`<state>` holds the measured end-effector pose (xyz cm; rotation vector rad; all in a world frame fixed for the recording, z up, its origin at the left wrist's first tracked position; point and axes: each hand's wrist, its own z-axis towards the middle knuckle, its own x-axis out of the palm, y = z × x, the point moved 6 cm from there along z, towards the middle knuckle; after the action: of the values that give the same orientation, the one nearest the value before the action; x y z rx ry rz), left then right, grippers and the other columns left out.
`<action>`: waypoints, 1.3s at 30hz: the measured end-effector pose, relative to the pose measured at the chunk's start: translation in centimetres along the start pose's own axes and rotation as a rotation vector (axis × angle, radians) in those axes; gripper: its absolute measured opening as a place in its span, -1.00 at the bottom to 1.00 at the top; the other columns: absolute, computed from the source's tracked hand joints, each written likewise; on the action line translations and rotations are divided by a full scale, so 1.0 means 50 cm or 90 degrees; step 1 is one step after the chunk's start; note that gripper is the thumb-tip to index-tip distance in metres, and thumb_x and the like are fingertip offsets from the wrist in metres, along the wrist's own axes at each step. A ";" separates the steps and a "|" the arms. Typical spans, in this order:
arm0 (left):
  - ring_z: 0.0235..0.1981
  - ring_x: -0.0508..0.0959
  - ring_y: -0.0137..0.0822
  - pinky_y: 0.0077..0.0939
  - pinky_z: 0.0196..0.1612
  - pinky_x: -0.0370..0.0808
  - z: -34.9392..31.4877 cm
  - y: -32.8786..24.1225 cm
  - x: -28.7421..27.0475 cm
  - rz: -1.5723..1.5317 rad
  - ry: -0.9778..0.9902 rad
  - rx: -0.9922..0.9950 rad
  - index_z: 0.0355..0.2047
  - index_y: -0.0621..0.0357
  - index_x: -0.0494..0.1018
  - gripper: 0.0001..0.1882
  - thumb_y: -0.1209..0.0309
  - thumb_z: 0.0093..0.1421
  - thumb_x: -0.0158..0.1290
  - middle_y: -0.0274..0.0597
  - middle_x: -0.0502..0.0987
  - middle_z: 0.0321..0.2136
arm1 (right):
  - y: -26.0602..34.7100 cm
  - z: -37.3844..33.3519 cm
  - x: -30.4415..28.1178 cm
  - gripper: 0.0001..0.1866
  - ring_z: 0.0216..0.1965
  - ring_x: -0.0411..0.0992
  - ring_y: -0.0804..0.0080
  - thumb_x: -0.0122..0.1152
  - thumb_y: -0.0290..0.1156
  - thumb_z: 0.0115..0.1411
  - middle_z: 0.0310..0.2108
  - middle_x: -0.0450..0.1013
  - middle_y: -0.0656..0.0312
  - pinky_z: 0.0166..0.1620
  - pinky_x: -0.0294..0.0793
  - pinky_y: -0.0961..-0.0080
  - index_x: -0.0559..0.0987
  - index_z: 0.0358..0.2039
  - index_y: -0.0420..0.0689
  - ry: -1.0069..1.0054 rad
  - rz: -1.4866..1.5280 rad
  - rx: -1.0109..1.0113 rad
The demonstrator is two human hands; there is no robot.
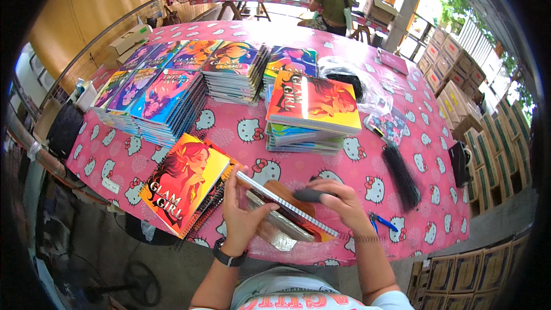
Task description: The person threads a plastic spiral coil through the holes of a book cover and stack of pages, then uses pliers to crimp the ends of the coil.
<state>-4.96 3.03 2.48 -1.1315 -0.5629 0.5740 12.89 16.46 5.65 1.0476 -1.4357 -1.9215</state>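
Head view.

Notebook [294,206], spiral-bound, one: tilted on edge above the near side of the pink patterned table cover [229,123], between the two hands; cover steeply foreshortened, any title on it not readable.

Left hand [238,213]: thumb and fingers clamped on the notebook's left end.

Right hand [340,200]: fingers curled closed on a dark rounded object [309,195], partly covered by them; its kind cannot be told.

Wire coil [361,237], thin, dark: by the notebook's right end and the right wrist.

Shiny bar [281,218]: just below the notebook; partly hidden, material uncertain.

Lettering. Orange-covered notebook stack [183,186], left: large pale two-line title, clear. Central notebook stack [313,103]: matching title, turned sideways on the top cover. Rear notebook stacks [169,89]: pale titles on multicoloured covers, smaller. White label [111,185]: print too small to read. Shirt [298,303]: coral letters, upside down, cut off by the lower edge.

Black coil bundle [400,178], right: blurred.

Clear plastic bag [373,95]: partly hidden behind the central stack.
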 end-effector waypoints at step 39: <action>-0.01 0.40 -0.30 -0.46 0.07 0.31 -0.026 0.022 -0.006 0.041 -0.004 0.059 0.19 0.18 0.26 -0.15 0.47 -0.16 0.37 -0.16 0.41 -0.10 | 0.065 0.065 0.098 -0.44 -0.04 0.41 0.36 0.00 -0.03 0.25 -0.03 0.47 0.09 0.07 0.33 0.40 0.50 -0.03 -0.32 0.185 0.267 -0.164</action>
<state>-4.48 2.31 0.98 -1.0638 -0.5023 0.6534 7.31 13.45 7.87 0.7911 -1.1050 -1.5320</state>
